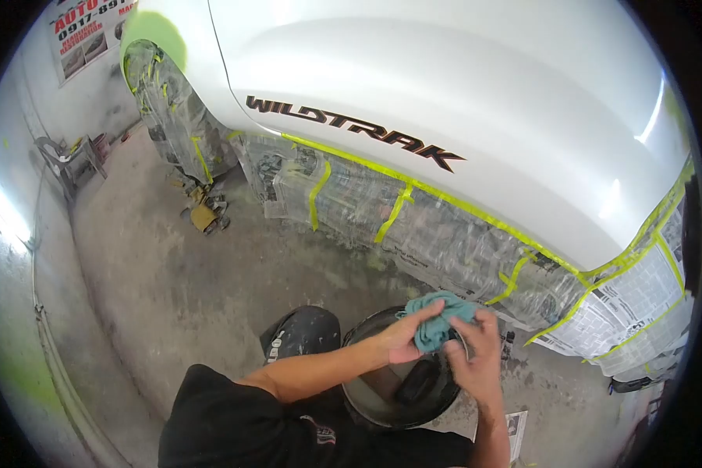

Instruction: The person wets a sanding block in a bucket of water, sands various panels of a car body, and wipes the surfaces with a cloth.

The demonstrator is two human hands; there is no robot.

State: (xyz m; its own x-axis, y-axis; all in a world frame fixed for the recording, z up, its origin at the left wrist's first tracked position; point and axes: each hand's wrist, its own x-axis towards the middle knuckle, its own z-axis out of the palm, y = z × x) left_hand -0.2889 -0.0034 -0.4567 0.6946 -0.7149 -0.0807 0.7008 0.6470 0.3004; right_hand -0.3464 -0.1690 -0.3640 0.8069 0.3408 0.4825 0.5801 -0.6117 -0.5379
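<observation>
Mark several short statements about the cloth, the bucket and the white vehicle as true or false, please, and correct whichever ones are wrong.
1. The left hand grips a teal cloth. True.
2. The cloth is lying on the floor. False: it is held up over the black bucket.
3. The dark lettering on the white panel reads WILDTRAK. True.
4. The tape along the panel's lower edge is red. False: the tape is yellow-green.
5. Printed newspaper covers part of the vehicle below the panel. True.
6. The right hand is wearing a glove. False: the right hand is bare.
</observation>
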